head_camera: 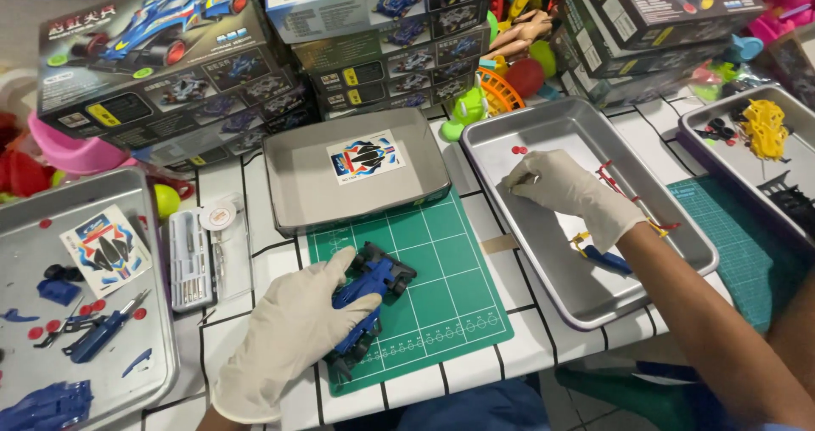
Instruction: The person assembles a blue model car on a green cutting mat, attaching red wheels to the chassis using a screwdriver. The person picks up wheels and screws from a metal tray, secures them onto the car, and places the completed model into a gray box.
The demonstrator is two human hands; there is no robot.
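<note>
Bare green cutting mat (pixel 441 287) lies open right of the toy car (pixel 367 299). An upturned metal tray (pixel 356 172) blocks behind it, stacked boxes (pixel 382 40) stand farther back, and the right tray (pixel 586 202) borders the mat's right edge.

Blue toy car (pixel 367 299), green gridded mat (pixel 441 270)

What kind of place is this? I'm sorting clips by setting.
Probably a hobby bench for putting toy cars together. The left hand holds a blue toy car on a green cutting mat, the right hand reaches into a metal tray, and kit boxes are stacked behind.
</note>
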